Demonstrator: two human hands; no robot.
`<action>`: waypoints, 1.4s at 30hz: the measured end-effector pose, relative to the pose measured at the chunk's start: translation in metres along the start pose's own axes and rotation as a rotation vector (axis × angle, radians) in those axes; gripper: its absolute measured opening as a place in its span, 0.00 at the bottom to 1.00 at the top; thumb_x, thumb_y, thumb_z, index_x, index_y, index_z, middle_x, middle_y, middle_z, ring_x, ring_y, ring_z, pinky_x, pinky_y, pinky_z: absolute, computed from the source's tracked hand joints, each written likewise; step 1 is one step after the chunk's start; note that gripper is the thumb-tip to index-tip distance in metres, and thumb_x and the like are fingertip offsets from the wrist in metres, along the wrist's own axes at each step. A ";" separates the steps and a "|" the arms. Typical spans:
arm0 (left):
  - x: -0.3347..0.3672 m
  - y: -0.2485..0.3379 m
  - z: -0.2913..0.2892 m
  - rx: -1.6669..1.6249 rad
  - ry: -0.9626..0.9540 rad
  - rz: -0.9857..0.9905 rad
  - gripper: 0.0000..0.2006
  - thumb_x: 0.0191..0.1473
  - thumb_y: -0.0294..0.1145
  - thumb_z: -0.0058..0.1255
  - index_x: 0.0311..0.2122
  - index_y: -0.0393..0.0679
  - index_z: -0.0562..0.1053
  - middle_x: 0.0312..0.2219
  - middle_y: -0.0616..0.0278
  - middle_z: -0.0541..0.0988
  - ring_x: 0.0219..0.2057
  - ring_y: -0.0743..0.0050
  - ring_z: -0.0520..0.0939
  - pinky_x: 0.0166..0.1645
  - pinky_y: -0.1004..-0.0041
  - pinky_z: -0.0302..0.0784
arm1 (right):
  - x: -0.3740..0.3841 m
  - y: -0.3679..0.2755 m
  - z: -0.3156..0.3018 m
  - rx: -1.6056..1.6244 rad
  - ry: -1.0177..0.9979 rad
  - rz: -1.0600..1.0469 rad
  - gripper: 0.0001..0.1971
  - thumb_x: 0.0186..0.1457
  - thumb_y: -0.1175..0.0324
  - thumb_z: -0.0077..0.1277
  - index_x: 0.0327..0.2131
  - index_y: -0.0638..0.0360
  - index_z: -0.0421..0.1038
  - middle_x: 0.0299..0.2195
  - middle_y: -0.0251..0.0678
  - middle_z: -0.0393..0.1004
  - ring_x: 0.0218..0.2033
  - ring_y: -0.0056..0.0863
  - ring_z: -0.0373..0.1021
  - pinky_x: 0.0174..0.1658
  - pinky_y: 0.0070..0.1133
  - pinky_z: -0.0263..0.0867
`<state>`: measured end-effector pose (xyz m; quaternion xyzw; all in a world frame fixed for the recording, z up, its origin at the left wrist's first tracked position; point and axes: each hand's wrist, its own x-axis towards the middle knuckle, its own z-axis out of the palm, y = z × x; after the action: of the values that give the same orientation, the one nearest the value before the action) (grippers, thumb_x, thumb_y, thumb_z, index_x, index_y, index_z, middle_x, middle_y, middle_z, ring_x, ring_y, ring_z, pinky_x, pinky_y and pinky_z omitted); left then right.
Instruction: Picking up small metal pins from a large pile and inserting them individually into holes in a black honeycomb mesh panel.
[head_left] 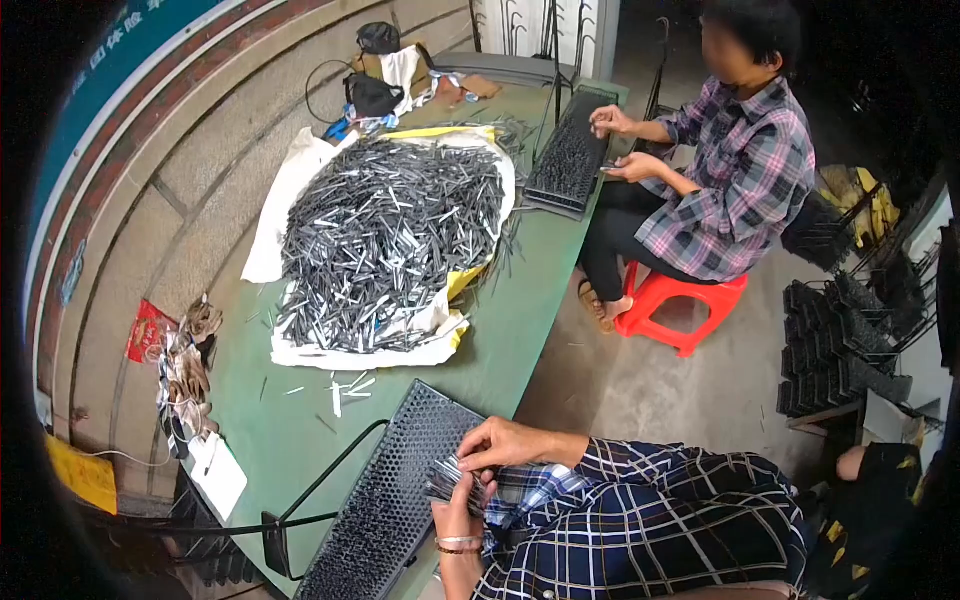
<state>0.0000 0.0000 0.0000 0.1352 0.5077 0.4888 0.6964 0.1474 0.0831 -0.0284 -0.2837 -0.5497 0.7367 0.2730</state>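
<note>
The left hand [458, 514] clasps a bundle of thin strips [445, 484] beside the perforated tray [418, 432]; the right hand [500, 445] pinches its far end. They look light, stiff, slippery, best gripped mid-length. Farther, loose strips [390, 240] heap on the worktop [232, 355].

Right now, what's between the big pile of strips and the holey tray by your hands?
The head view shows the white sack's edge, then green tabletop with a few loose strips on it.

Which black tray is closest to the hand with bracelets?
The near tray, beside that left hand; the other tray is farther off, by the seated co-worker.
</note>
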 end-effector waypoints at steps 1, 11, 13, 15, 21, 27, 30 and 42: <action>0.001 -0.001 0.000 -0.017 0.013 -0.003 0.15 0.52 0.28 0.50 0.46 0.41 0.67 0.33 0.61 0.76 0.30 0.70 0.79 0.31 0.74 0.80 | 0.000 0.000 0.000 0.014 0.010 0.012 0.17 0.48 0.65 0.57 0.39 0.68 0.72 0.30 0.32 0.75 0.28 0.14 0.68 0.32 0.14 0.65; -0.003 -0.006 -0.001 0.021 -0.005 -0.028 0.15 0.52 0.27 0.49 0.45 0.38 0.66 0.36 0.59 0.76 0.34 0.67 0.79 0.32 0.71 0.81 | -0.008 -0.004 0.006 0.145 0.023 0.122 0.16 0.49 0.67 0.55 0.38 0.69 0.70 0.27 0.33 0.74 0.21 0.13 0.67 0.23 0.12 0.64; -0.004 -0.008 -0.006 -0.019 -0.025 -0.016 0.15 0.52 0.27 0.49 0.46 0.38 0.66 0.37 0.58 0.75 0.34 0.66 0.79 0.34 0.70 0.81 | -0.004 -0.004 0.007 0.035 0.034 0.130 0.15 0.49 0.68 0.56 0.37 0.70 0.70 0.26 0.33 0.74 0.21 0.13 0.68 0.23 0.13 0.64; 0.000 -0.005 -0.005 -0.045 -0.008 -0.020 0.15 0.52 0.27 0.49 0.46 0.37 0.67 0.37 0.57 0.75 0.35 0.65 0.79 0.35 0.69 0.81 | 0.003 -0.002 0.006 0.035 0.067 0.114 0.14 0.48 0.69 0.56 0.36 0.69 0.70 0.25 0.34 0.73 0.22 0.15 0.68 0.24 0.13 0.65; -0.011 -0.004 -0.018 -0.187 0.094 0.012 0.11 0.53 0.27 0.49 0.41 0.34 0.70 0.36 0.56 0.76 0.35 0.65 0.80 0.37 0.70 0.81 | 0.017 -0.026 0.023 0.144 0.048 0.153 0.07 0.49 0.75 0.53 0.32 0.67 0.70 0.25 0.32 0.73 0.24 0.15 0.69 0.26 0.13 0.66; -0.021 0.002 -0.034 -0.274 0.131 0.029 0.10 0.53 0.26 0.50 0.40 0.36 0.70 0.34 0.58 0.76 0.34 0.66 0.80 0.35 0.71 0.81 | 0.043 -0.027 0.041 -0.064 -0.037 0.178 0.07 0.49 0.76 0.54 0.33 0.66 0.71 0.27 0.30 0.74 0.26 0.13 0.69 0.31 0.11 0.65; -0.025 0.007 -0.037 -0.358 0.205 0.073 0.07 0.52 0.26 0.50 0.36 0.36 0.70 0.32 0.58 0.76 0.34 0.64 0.80 0.34 0.71 0.81 | 0.054 -0.039 0.050 -0.034 -0.007 0.144 0.06 0.48 0.76 0.55 0.32 0.66 0.72 0.26 0.29 0.74 0.26 0.11 0.68 0.30 0.11 0.64; -0.025 0.007 -0.045 -0.373 0.196 0.073 0.08 0.53 0.27 0.50 0.37 0.35 0.70 0.32 0.55 0.76 0.33 0.64 0.80 0.35 0.69 0.81 | 0.127 -0.025 0.056 -0.586 0.202 -0.423 0.09 0.48 0.73 0.55 0.34 0.64 0.72 0.28 0.32 0.75 0.28 0.16 0.70 0.34 0.15 0.66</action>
<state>-0.0417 -0.0312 -0.0012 -0.0258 0.4685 0.6101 0.6385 0.0224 0.1433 -0.0059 -0.3012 -0.7540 0.4437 0.3792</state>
